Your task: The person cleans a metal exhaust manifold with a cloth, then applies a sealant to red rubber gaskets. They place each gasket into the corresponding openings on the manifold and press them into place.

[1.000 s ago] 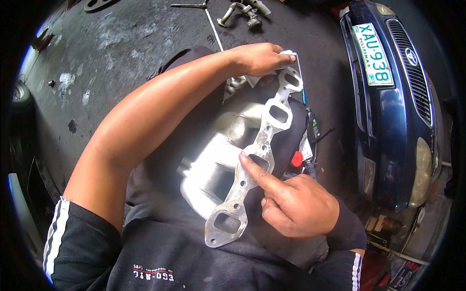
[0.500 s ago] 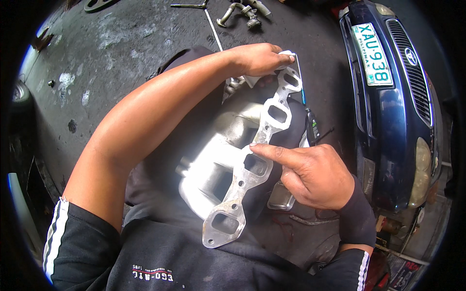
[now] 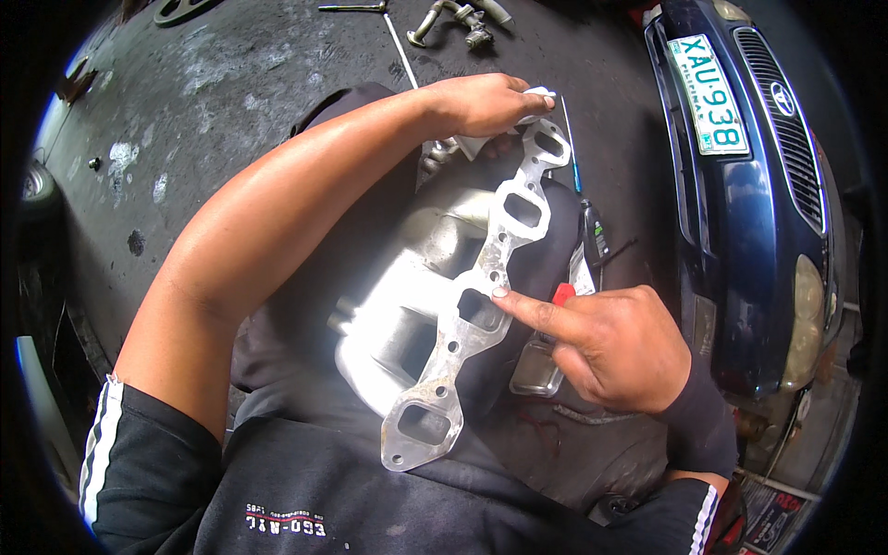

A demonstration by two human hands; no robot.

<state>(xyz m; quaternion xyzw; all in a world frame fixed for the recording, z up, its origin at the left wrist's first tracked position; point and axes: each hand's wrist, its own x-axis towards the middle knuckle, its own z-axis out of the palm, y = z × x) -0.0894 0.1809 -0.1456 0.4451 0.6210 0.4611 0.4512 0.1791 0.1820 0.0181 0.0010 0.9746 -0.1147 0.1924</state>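
Across our lap point(image 3: 552, 242): one manifold point(image 3: 398, 287), flange point(image 3: 495, 259) up, our left grip point(image 3: 490, 104) pinching white cloth point(image 3: 474, 145) at its far end, our right grip point(image 3: 629, 347) partly spread, index on the flange; slipping cloth, we judge, could let it slide off.

— Start with the bare left arm point(image 3: 287, 199); how posed?
— Bent at the elbow, stretched forward and across to the right, ending in the bare left hand point(image 3: 486, 104), clasped with its back up, thumb toward the right, fingers partly hidden beneath.
— And the bare right hand point(image 3: 624, 347)?
— Angled inward beyond the dark-sleeved right forearm point(image 3: 705, 430), with an extended index finger point(image 3: 546, 317) aimed left and slightly forward, above loosely folded fingers.
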